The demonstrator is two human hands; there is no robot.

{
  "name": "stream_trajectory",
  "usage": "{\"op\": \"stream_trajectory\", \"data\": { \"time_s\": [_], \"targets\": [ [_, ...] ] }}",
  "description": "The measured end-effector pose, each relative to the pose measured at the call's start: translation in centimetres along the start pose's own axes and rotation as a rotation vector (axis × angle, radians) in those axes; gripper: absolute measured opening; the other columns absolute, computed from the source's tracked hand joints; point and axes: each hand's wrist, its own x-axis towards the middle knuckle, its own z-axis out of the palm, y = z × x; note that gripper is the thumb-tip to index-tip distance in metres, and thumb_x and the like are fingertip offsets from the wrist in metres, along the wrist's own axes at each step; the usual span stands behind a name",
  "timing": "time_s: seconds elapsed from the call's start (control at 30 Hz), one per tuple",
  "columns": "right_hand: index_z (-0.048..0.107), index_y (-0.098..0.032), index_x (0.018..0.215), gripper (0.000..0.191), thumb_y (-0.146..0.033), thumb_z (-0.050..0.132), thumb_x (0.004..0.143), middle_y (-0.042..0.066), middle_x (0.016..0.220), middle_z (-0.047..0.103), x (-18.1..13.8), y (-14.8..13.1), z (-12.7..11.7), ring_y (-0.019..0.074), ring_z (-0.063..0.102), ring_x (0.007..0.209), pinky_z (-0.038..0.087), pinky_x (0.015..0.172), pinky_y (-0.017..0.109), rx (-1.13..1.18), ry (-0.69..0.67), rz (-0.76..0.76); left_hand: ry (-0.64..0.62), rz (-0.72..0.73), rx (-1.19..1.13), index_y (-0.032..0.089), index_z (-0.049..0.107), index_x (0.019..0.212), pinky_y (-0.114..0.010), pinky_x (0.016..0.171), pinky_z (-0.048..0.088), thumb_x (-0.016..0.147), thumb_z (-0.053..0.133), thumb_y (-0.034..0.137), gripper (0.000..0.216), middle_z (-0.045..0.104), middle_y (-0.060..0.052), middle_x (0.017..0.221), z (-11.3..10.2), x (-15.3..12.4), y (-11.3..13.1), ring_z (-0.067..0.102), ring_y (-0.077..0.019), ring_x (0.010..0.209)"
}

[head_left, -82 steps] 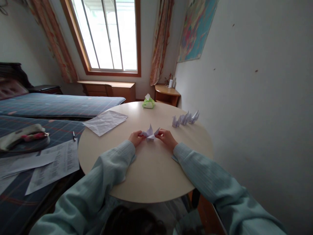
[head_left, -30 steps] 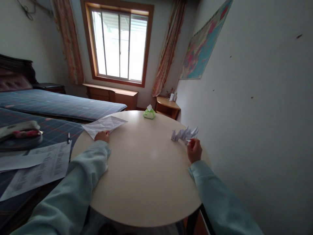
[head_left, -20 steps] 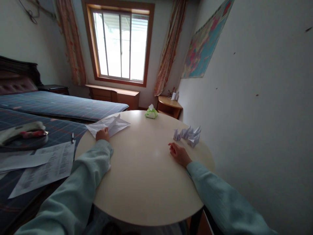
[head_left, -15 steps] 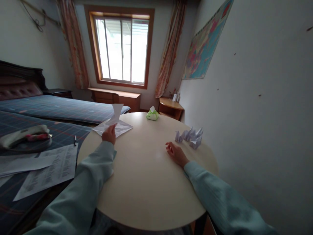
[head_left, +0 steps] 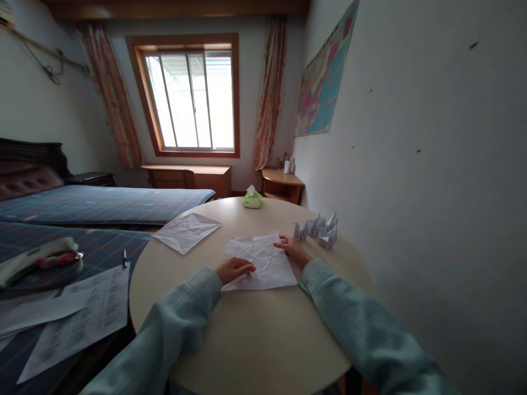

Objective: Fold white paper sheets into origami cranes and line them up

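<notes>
A creased white sheet of paper (head_left: 265, 271) lies flat on the round table (head_left: 247, 329) in front of me. My left hand (head_left: 235, 269) rests on its left part, fingers stretched out over the surface. On the upper right edge of the sheet is my right hand (head_left: 294, 250), with its fingers extended flat on the paper. Farther left lies more creased white paper (head_left: 187, 231), apart from both hands. Just beyond my right hand stands a cluster of several folded paper figures (head_left: 321, 229).
A green tissue pack (head_left: 252, 199) sits at the table's far edge. To the left, a bed (head_left: 94, 247) bears printed sheets (head_left: 86, 312), a pen (head_left: 124, 258) and a white item with a pink part (head_left: 45, 260). A wall (head_left: 411, 219) runs along the right.
My left hand has brought a sheet from the paper at the left to the table's middle and laid it down. My right hand now touches it. The view has tilted up and turned right.
</notes>
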Motion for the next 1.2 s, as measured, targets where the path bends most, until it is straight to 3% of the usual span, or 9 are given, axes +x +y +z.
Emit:
{"op": "stream_trajectory", "data": {
  "time_s": [0.2,0.3,0.4,0.53,0.63,0.73,0.8,1.0,1.2],
  "targets": [
    [0.054,-0.015,0.084,0.031,-0.020,0.062,0.055,0.002,0.073,0.063,0.1,0.5,0.1,0.0148,0.059,0.069,0.047,0.064,0.027,-0.060,-0.078,-0.062,0.428,-0.165,0.230,0.016,0.046,0.110,-0.035,0.091,0.033,0.059,0.058,0.042,0.058,0.048,-0.012,0.117,-2.3,0.6,-3.6,0.042,-0.0235,0.109],
    [0.053,-0.015,0.082,0.029,-0.018,0.061,0.055,0.001,0.073,0.063,0.0,0.6,0.2,0.0145,0.058,0.068,0.047,0.063,0.027,-0.066,-0.004,-0.065,0.463,-0.351,0.310,0.012,0.039,0.116,-0.041,0.095,0.025,0.046,0.068,0.042,0.081,0.040,-0.019,0.123,-2.6,0.6,-5.6,0.033,-0.0301,0.115],
    [0.050,-0.016,0.082,0.029,-0.016,0.060,0.055,0.002,0.074,0.062,-0.2,0.5,0.4,0.0135,0.058,0.063,0.047,0.059,0.027,0.039,0.105,-0.015,0.495,-0.387,0.155,0.012,0.026,0.123,-0.042,0.094,0.027,0.041,0.071,0.042,0.098,0.038,-0.021,0.123,-2.4,0.7,-6.2,0.032,-0.0308,0.116],
    [0.048,-0.017,0.086,0.034,-0.019,0.062,0.056,0.005,0.079,0.062,-0.6,-0.1,0.7,0.0143,0.058,0.063,0.048,0.057,0.027,0.224,0.137,0.042,0.482,-0.346,-0.353,0.016,0.003,0.128,-0.036,0.073,0.045,0.044,0.073,0.034,0.111,0.059,-0.014,0.098,-1.9,0.9,-5.5,0.056,-0.0244,0.089],
    [0.049,-0.017,0.089,0.037,-0.024,0.064,0.056,0.006,0.082,0.062,-1.0,-0.9,0.8,0.0153,0.059,0.066,0.048,0.058,0.028,0.270,-0.004,0.055,0.481,-0.351,-0.574,0.018,0.021,0.124,-0.033,0.057,0.049,0.042,0.075,0.029,0.099,0.065,-0.005,0.074,-1.9,0.9,-5.2,0.061,-0.0207,0.066],
    [0.054,-0.014,0.084,0.036,-0.024,0.067,0.052,0.005,0.080,0.063,-1.4,-1.5,0.8,0.0151,0.058,0.068,0.047,0.062,0.027,0.197,-0.229,0.043,0.538,-0.382,-0.620,0.013,0.053,0.093,-0.031,0.055,0.050,0.034,0.076,0.028,0.066,0.064,-0.003,0.066,-2.0,1.0,-5.5,0.060,-0.0194,0.058],
    [0.056,-0.013,0.081,0.033,-0.024,0.067,0.052,0.004,0.077,0.064,-1.5,-1.5,0.7,0.0147,0.058,0.067,0.047,0.062,0.027,0.190,-0.311,0.059,0.575,-0.413,-0.676,0.011,0.058,0.075,-0.032,0.055,0.049,0.030,0.076,0.029,0.052,0.064,-0.003,0.062,-2.1,1.1,-5.5,0.059,-0.0190,0.056],
    [0.059,-0.013,0.078,0.022,-0.018,0.057,0.057,0.003,0.069,0.064,-1.4,-1.1,0.4,0.0131,0.057,0.059,0.045,0.058,0.026,0.310,-0.207,0.139,0.511,-0.354,-0.707,0.007,0.062,0.055,-0.032,0.057,0.048,0.032,0.073,0.027,0.032,0.065,-0.009,0.068,-2.5,0.8,-4.9,0.058,-0.0196,0.058],
    [0.063,-0.013,0.063,0.030,-0.007,0.037,0.049,0.002,0.063,0.063,-0.9,-0.3,0.2,0.0114,0.053,0.056,0.041,0.054,0.022,0.061,-0.215,0.113,0.488,-0.277,-0.279,0.014,0.061,0.043,-0.025,0.060,0.046,0.048,0.054,0.011,0.009,0.064,-0.005,0.075,-2.5,0.7,-5.5,0.057,-0.0162,0.066]
  ]
}}
